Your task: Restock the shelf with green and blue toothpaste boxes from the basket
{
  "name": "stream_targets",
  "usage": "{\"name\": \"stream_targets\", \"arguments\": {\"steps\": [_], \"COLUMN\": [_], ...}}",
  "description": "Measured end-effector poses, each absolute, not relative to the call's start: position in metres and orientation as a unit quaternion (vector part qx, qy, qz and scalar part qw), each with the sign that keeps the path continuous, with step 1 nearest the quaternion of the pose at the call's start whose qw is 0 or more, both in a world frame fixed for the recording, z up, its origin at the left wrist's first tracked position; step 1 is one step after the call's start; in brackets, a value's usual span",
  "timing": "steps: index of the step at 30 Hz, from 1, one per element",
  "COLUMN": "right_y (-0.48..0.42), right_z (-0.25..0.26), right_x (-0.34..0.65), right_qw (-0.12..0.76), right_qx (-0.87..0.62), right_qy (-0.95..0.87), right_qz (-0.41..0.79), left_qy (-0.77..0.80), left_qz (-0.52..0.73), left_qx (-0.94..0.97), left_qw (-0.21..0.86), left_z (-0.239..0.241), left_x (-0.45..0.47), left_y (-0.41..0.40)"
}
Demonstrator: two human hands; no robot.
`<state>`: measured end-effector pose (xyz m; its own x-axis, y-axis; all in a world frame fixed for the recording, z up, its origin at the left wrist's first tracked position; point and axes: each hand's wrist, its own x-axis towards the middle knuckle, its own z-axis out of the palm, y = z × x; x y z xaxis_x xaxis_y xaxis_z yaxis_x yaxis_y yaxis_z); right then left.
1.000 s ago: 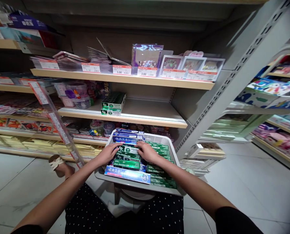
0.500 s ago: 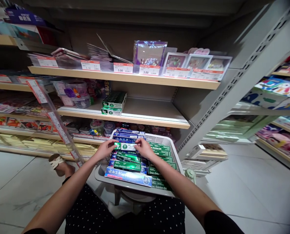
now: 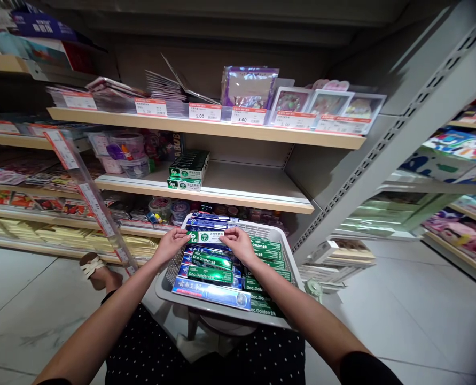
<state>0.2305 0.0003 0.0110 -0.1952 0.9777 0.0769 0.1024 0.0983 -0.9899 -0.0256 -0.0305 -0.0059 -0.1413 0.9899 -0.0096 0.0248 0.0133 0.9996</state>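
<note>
A green and white toothpaste box (image 3: 207, 236) is held level just above a grey basket (image 3: 290, 266) that rests on a stool in front of me. My left hand (image 3: 172, 245) pinches its left end and my right hand (image 3: 238, 244) pinches its right end. The basket is full of green Doc.Golden boxes (image 3: 211, 261) and blue toothpaste boxes (image 3: 211, 291). On the middle shelf (image 3: 241, 191) a stack of matching green boxes (image 3: 187, 169) lies at the left, with bare shelf to its right.
The upper shelf (image 3: 205, 126) carries packaged goods behind red price tags. A loose clear price strip (image 3: 86, 195) leans diagonally at the left. A grey slotted upright (image 3: 366, 160) stands at the right. My sandalled foot (image 3: 92, 266) rests on the tiled floor.
Both hands have lifted one green and white box out of the basket's pile and now hold it by its ends, slightly higher than before.
</note>
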Motion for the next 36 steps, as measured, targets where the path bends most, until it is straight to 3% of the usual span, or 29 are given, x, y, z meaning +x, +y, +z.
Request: {"name": "stream_targets", "arguments": {"steps": [9, 16, 22, 36], "right_y": [0.020, 0.087, 0.125, 0.148], "right_z": [0.033, 0.097, 0.124, 0.114], "right_x": [0.215, 0.149, 0.098, 0.088], "right_qw": [0.466, 0.563, 0.608, 0.563], "right_qx": [-0.407, -0.381, -0.402, -0.491], "right_qy": [-0.687, -0.623, -0.625, -0.631], "right_qz": [0.380, 0.387, 0.280, 0.211], "left_qy": [0.558, 0.590, 0.682, 0.650], "left_qz": [0.529, 0.565, 0.496, 0.562], "left_qx": [0.481, 0.537, 0.535, 0.504], "left_qw": [0.421, 0.213, 0.051, 0.085], "left_z": [0.024, 0.107, 0.144, 0.124], "left_x": [-0.032, -0.069, -0.091, -0.095], "left_y": [-0.016, 0.048, 0.089, 0.131]}}
